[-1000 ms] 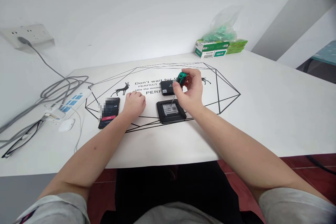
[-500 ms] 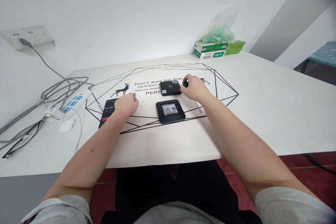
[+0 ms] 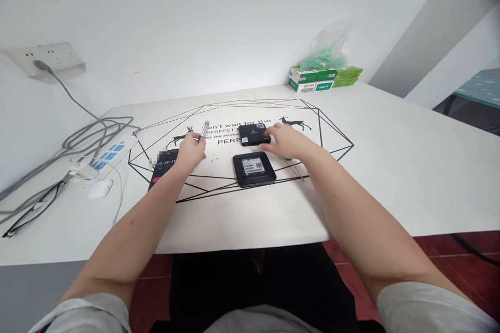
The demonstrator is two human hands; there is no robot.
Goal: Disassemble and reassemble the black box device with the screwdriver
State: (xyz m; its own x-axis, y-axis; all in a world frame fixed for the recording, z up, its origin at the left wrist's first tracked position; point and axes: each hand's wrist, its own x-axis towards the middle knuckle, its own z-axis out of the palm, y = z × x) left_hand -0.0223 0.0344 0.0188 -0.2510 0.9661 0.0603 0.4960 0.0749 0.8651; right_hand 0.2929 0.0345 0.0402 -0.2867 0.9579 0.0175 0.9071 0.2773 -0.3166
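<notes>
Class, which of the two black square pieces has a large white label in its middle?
The black piece nearer the camera; the farther black piece, by the right hand, shows only small stickers near its corners.

left grip (image 3: 190,152): holds slim tool (image 3: 204,129) | right grip (image 3: 289,141): at black box (image 3: 252,134) | labelled case (image 3: 253,168): nearer bench (image 3: 242,223) front edge

White wall (image 3: 175,26) | white table (image 3: 410,166) | red tiled floor (image 3: 464,270) | teal-topped table (image 3: 482,88), far right | even light
</notes>
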